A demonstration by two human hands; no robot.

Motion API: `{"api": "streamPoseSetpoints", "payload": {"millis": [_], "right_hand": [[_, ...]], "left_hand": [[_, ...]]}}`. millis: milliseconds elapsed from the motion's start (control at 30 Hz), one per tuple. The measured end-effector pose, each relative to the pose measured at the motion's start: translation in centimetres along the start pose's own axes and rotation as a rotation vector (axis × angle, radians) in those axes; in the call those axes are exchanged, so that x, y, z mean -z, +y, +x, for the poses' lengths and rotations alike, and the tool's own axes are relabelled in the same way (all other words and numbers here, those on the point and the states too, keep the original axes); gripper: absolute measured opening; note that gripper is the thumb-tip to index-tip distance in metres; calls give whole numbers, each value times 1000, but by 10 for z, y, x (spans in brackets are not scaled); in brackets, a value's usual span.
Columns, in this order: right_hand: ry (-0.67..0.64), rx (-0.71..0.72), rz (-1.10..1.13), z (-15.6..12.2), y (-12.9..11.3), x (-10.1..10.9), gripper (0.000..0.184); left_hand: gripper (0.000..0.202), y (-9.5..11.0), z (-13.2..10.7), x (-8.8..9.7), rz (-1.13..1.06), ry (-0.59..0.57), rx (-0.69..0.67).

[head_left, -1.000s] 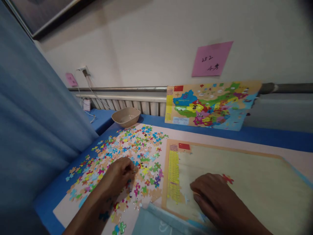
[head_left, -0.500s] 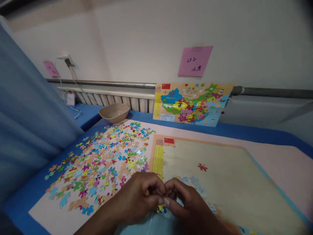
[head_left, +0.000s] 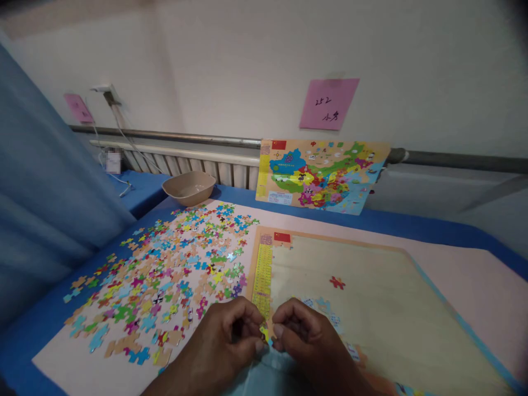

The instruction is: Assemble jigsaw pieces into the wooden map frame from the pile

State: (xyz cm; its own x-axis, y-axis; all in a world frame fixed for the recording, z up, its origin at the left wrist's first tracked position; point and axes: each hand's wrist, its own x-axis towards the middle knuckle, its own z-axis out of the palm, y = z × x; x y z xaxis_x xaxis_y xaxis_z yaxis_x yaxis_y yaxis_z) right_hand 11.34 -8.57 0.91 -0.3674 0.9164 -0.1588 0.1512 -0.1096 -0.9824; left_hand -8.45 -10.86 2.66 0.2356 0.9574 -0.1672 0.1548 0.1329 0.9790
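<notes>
We bring our left hand [head_left: 229, 341] and right hand [head_left: 309, 335] together low in front of us, just beyond the near end of the printed yellow column [head_left: 263, 269]; the fingers of each are curled, thumb close to forefinger, so both stand narrow; a small yellow piece [head_left: 264, 332] shows in the slim gap between the fingertips, though we cannot tell which hand grips it, or whether either does.

To work it well, we judge it best to pinch such a piece by its edges, keep its printed face up and turn it slowly, so that tabs and colours stay readable; our knuckles should keep clear of the pale blue pieces [head_left: 324, 304] beside the right hand, since a brush could shift them; the lone red piece [head_left: 337, 282] lies farther in on the bare board [head_left: 371, 313]; the loose pieces [head_left: 177, 275] spread to our left over the pale sheet [head_left: 457, 269], and the upright picture map [head_left: 322, 176] faces us behind, handy for checking colours.
</notes>
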Motion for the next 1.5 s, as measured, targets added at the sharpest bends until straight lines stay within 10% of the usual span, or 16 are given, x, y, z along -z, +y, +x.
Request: {"api": "streamPoseSetpoints", "payload": {"millis": [1167, 1500], "right_hand": [[-121, -144, 94, -9, -13, -4, 16], [-165, -169, 9, -12, -4, -5, 14]], "left_hand": [[11, -11, 4, 6, -86, 78, -24], [16, -10, -8, 26, 284, 29, -201]]}}
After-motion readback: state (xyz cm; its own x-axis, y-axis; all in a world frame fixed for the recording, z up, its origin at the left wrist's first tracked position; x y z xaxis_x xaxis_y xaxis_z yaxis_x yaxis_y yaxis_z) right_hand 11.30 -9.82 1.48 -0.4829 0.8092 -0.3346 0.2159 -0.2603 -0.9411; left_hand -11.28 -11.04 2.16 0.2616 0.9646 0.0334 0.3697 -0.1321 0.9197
